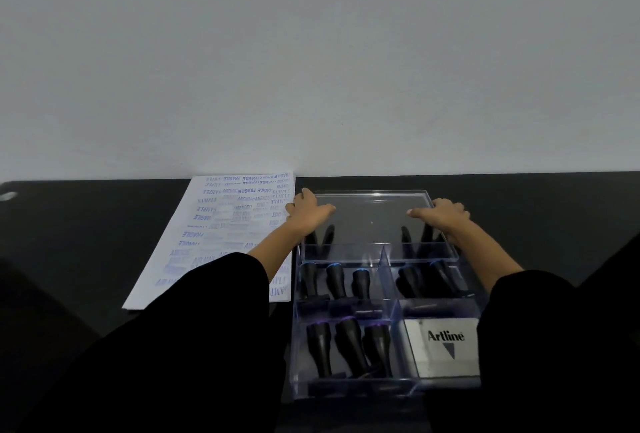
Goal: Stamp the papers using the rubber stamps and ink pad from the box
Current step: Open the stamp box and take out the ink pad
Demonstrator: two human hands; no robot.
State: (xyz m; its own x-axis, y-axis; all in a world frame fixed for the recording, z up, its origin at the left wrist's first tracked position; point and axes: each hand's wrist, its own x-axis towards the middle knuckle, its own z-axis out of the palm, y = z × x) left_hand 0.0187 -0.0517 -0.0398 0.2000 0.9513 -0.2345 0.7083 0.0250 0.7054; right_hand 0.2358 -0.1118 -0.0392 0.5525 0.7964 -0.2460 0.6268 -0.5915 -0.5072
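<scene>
On clear lid (370, 221), seemingly gripping hands (374, 213)

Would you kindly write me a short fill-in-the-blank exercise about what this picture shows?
1. Both hands, the left hand and the right hand, hold the clear ____ above the far end of the box.
2. The brand word printed on the ink pad reads ____.
3. The stamped paper lies to the ____ of the box.
4. The rubber stamps have handles coloured ____.

Missing words: lid; Artline; left; black
</scene>
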